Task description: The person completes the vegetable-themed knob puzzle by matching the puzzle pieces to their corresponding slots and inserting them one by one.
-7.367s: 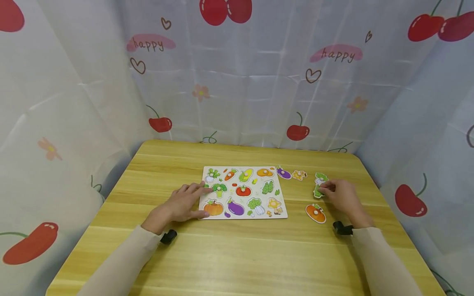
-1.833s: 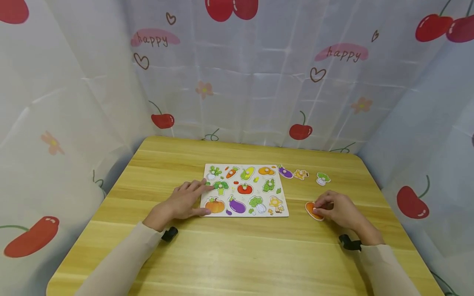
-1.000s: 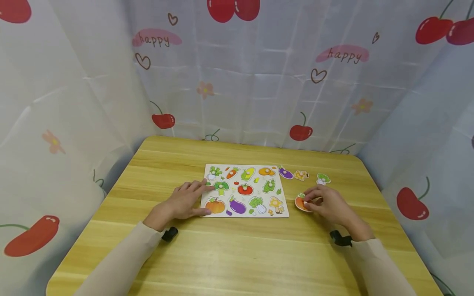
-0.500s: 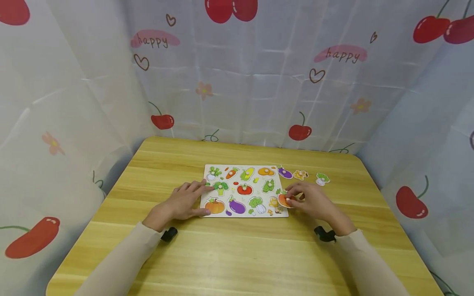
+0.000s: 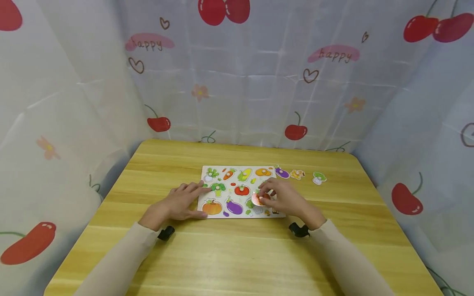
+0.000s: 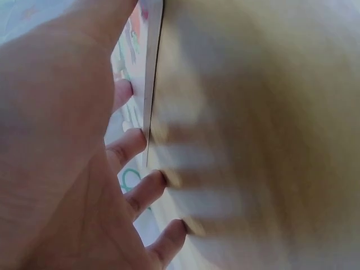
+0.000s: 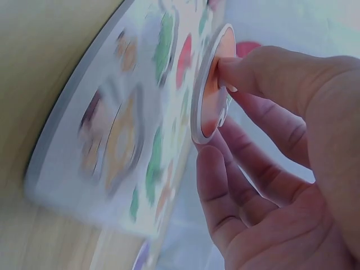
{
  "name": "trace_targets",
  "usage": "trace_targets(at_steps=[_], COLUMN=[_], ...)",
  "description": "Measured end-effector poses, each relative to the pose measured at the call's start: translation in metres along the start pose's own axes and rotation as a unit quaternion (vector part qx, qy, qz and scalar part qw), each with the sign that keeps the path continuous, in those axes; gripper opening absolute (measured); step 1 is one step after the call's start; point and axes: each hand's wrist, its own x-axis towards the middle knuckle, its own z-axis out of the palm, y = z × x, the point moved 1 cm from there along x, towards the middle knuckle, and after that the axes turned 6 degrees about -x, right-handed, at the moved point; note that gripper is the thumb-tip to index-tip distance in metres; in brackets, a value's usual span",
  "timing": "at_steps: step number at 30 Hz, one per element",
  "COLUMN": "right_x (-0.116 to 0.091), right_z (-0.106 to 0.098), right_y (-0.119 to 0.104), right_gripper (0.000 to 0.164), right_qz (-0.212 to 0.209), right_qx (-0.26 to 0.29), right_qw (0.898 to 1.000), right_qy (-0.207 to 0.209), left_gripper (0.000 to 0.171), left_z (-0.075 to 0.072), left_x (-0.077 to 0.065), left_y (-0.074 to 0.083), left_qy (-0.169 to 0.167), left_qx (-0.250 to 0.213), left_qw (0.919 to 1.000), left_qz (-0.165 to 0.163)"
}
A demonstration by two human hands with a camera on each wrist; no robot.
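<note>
Head view: the white vegetable board [image 5: 226, 195] lies flat on the wood-grain surface [image 5: 237, 255]. The left hand [image 5: 177, 202] is at nine o'clock of the board's centre, fingers extended and spread, resting on the board's edge and gripping nothing. The right hand [image 5: 286, 199] is at four o'clock, pinching the pumpkin piece [image 5: 257, 200], which is over the board between three and four o'clock. Three loose pieces are noted on the surface: the eggplant piece [image 5: 282, 172] at two o'clock, the mushroom piece [image 5: 297, 174] farther out, and the cabbage piece [image 5: 319, 178] near three o'clock. Left wrist view: the board's thin edge runs at eleven o'clock of centre, fingertips along it. Right wrist view: the pumpkin piece is tilted at one o'clock, gripped at the thumb; the remaining fingers are partly bent.
</note>
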Motion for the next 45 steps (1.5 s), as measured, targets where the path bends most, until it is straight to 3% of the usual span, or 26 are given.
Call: trace_targets(at_steps=[12, 31, 45], right_x=[0.036, 0.063, 0.073], right_z=[0.025, 0.062, 0.079], right_y=[-0.031, -0.069, -0.093], right_gripper=[0.006, 0.005, 0.004], right_qz=[-0.031, -0.062, -0.044], right_qx=[0.029, 0.04, 0.026], right_qw=[0.999, 0.997, 0.998], right_qy=[-0.017, -0.026, -0.04], left_gripper=[0.097, 0.095, 0.093], left_z=[-0.011, -0.01, -0.01], left_x=[-0.002, 0.001, -0.002], left_y=[-0.002, -0.007, -0.004], left_qy=[-0.022, -0.024, -0.016], left_qx=[-0.019, -0.018, -0.026], left_qw=[0.9996, 0.9995, 0.9994], left_qz=[0.004, 0.006, 0.015])
